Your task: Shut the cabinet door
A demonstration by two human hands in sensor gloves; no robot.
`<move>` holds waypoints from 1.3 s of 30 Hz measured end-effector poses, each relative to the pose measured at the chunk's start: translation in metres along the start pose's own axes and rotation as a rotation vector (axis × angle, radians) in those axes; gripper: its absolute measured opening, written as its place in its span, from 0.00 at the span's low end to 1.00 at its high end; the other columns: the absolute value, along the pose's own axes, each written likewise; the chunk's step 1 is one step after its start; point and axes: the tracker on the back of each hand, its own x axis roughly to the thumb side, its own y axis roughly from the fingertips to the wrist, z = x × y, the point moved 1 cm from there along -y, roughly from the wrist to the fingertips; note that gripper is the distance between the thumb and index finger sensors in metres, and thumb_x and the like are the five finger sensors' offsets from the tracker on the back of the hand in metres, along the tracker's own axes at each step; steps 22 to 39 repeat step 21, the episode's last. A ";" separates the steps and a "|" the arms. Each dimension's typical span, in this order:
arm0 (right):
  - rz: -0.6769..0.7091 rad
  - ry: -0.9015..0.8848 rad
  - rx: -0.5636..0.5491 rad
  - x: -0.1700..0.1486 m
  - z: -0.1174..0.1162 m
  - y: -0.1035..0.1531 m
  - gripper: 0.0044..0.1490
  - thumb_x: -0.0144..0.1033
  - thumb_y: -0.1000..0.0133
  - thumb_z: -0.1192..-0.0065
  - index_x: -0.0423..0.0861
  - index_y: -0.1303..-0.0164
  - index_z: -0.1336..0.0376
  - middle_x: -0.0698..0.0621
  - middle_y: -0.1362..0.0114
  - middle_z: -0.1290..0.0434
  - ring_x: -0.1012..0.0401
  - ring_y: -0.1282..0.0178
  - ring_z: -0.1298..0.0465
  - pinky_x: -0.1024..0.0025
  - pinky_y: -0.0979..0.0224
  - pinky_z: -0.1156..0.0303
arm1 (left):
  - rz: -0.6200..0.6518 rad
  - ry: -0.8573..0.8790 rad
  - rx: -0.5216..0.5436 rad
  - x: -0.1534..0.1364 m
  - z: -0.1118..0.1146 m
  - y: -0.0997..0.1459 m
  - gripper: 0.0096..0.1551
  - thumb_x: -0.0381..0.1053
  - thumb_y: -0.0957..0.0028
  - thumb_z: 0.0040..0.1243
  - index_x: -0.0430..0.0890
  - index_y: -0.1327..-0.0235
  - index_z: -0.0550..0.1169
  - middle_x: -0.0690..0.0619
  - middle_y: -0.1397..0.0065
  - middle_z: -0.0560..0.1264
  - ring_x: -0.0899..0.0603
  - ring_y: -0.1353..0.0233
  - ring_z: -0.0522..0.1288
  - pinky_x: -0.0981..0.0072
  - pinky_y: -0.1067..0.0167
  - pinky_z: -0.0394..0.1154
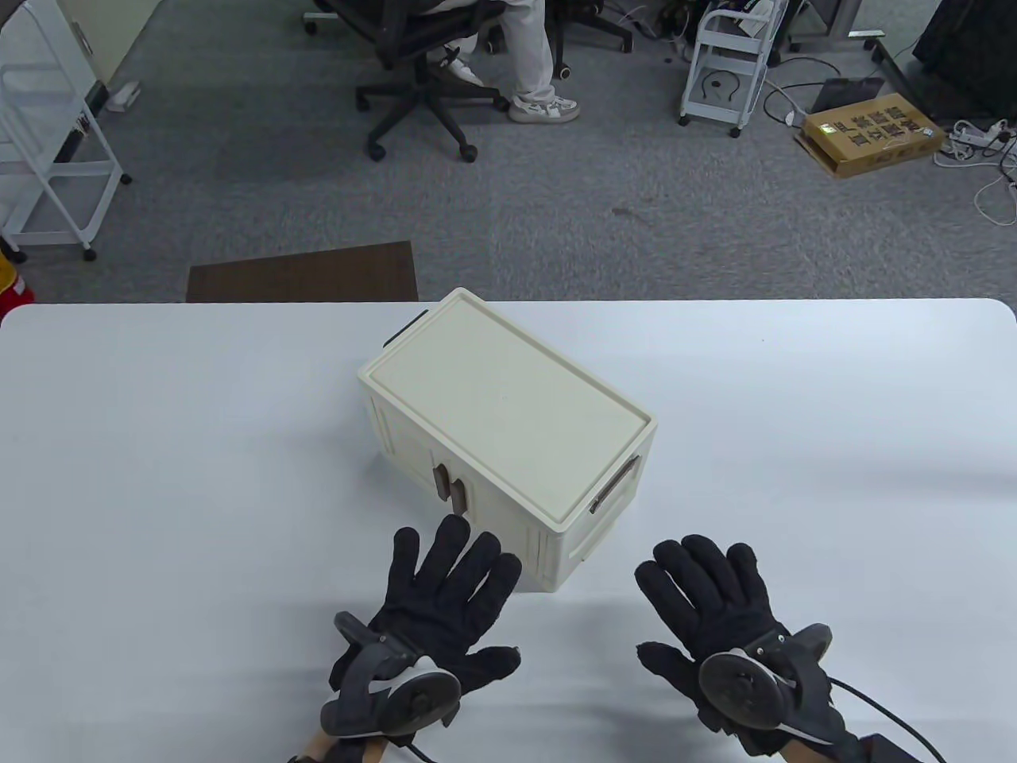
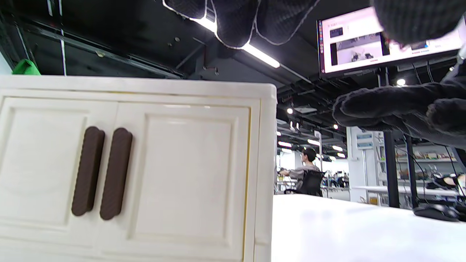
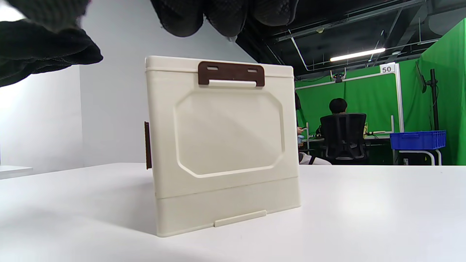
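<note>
Cabinet [image 3: 222, 145] side panel, brown handle [image 3: 231, 74], on table [image 3: 364, 218].

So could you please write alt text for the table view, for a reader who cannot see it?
A cream cabinet with both doors shut sits angled on a white table. The left hand and right hand hover open just in front of it, touching nothing.

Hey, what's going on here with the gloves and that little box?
A person in black sensor gloves sits at a white table before a small cream cabinet. Both doors look shut, the brown handles side by side. The left hand and right hand hover open near it, touching nothing.
</note>
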 end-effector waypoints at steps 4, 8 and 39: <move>0.000 0.005 0.012 0.000 -0.001 -0.001 0.55 0.71 0.61 0.50 0.60 0.21 0.53 0.58 0.13 0.54 0.51 0.11 0.53 0.39 0.16 0.57 | 0.020 0.000 -0.037 0.003 0.005 -0.001 0.56 0.77 0.65 0.52 0.55 0.20 0.61 0.52 0.14 0.57 0.35 0.12 0.49 0.30 0.24 0.40; 0.009 0.010 0.016 0.002 -0.002 0.000 0.55 0.70 0.61 0.50 0.60 0.22 0.53 0.58 0.13 0.54 0.51 0.11 0.53 0.39 0.16 0.56 | 0.030 -0.005 -0.049 0.004 0.006 -0.002 0.56 0.77 0.65 0.52 0.55 0.20 0.62 0.52 0.14 0.58 0.35 0.12 0.49 0.30 0.24 0.40; 0.011 0.007 0.039 0.004 -0.004 0.000 0.55 0.70 0.60 0.49 0.60 0.22 0.52 0.58 0.13 0.53 0.51 0.12 0.51 0.39 0.17 0.56 | 0.003 0.018 -0.052 0.000 0.004 -0.001 0.56 0.77 0.65 0.52 0.55 0.20 0.62 0.51 0.14 0.58 0.35 0.12 0.50 0.30 0.24 0.41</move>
